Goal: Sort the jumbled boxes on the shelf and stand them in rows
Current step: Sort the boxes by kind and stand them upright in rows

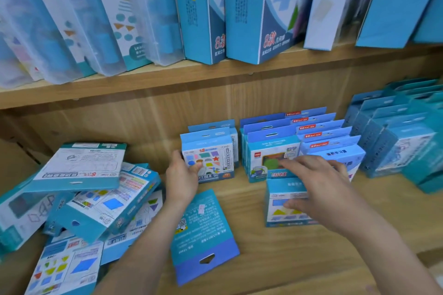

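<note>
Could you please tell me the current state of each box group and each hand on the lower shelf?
shapes box: upright, heading a short row.
left hand: grips the shapes box.
triangle box: upright, before the middle rows.
right hand: holds the triangle box.
flat box: lying flat, back up.
left pile: jumbled, unsorted.

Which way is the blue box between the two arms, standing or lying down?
Lying down. The box rests flat on the shelf, back upward.
</note>
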Demonstrator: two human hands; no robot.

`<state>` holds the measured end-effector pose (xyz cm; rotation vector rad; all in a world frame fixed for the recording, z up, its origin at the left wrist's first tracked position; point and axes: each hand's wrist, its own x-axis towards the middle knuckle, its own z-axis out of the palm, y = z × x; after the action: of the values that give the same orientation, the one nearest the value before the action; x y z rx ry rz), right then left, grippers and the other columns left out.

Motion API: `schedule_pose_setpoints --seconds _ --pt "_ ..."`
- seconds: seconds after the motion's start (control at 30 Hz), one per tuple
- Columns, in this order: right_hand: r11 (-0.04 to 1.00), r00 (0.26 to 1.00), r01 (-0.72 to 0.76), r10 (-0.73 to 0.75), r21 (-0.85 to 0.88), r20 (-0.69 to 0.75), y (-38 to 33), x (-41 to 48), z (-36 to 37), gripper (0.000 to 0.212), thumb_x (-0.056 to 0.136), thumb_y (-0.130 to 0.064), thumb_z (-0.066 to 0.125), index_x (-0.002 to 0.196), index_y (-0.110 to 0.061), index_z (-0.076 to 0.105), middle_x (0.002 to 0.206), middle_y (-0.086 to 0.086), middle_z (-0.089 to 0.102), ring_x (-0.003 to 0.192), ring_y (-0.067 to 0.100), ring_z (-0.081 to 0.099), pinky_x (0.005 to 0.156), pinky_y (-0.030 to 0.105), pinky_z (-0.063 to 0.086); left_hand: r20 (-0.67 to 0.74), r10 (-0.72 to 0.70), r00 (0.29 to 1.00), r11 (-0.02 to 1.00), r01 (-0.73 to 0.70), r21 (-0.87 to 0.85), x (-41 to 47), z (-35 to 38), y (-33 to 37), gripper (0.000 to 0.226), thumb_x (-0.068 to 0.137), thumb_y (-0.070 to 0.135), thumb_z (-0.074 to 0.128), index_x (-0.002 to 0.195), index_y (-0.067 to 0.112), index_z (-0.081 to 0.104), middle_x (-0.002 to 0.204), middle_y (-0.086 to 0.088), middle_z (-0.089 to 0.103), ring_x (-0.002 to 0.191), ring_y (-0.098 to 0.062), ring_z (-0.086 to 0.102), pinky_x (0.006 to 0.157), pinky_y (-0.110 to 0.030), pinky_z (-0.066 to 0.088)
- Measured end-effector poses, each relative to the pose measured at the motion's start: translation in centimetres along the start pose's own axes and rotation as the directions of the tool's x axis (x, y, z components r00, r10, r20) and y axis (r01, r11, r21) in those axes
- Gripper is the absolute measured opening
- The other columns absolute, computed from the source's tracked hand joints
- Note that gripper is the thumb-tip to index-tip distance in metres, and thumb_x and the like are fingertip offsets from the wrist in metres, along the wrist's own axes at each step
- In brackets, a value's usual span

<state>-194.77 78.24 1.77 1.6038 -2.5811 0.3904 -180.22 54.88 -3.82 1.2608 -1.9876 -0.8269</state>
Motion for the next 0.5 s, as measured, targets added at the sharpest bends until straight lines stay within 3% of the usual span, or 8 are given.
schedule_pose_setpoints --seconds 0.2,0.33,0.5 --pt "0.999 0.999 -0.009 0.011 0.050 -0.040 0.1 0.2 0.7 0.069 0.076 -0.047 0.072 0.136 -0.036 0.041 0.125 -0.016 0.049 0.123 0.012 0.038 0.095 0.033 0.025 0.094 0.006 0.996 0.998 0.001 -0.070 -0.3 0.3 1.4 0.047 0.087 0.016 0.067 0.125 0.010 0.040 0.112 -0.008 0.065 0.105 -0.025 0.060 0.069 -0.024 0.037" --pt "0.995 0.996 0.007 0.002 0.096 -0.091 0.5 0.4 1.3 0.068 0.070 -0.043 0.079 0.131 -0.031 0.050 0.120 -0.011 0.052 0.119 0.015 0.042 0.094 0.035 0.026 0.168 0.010 0.986 0.999 -0.002 -0.049 -0.2 1.3 1.8 0.033 0.089 0.018 0.063 0.118 0.011 0.049 0.115 -0.004 0.065 0.105 -0.021 0.060 0.072 -0.024 0.039" --pt "0.983 0.983 0.016 0.018 0.185 -0.180 0.8 0.0 2.1 0.069 0.063 -0.036 0.085 0.126 -0.026 0.056 0.118 -0.004 0.044 0.117 0.017 0.041 0.100 0.038 0.035 0.188 0.008 0.982 0.997 -0.021 0.068 -0.3 1.3 2.3 0.027 0.094 0.025 0.057 0.111 0.006 0.050 0.111 -0.007 0.065 0.097 -0.023 0.060 0.066 -0.023 0.036"
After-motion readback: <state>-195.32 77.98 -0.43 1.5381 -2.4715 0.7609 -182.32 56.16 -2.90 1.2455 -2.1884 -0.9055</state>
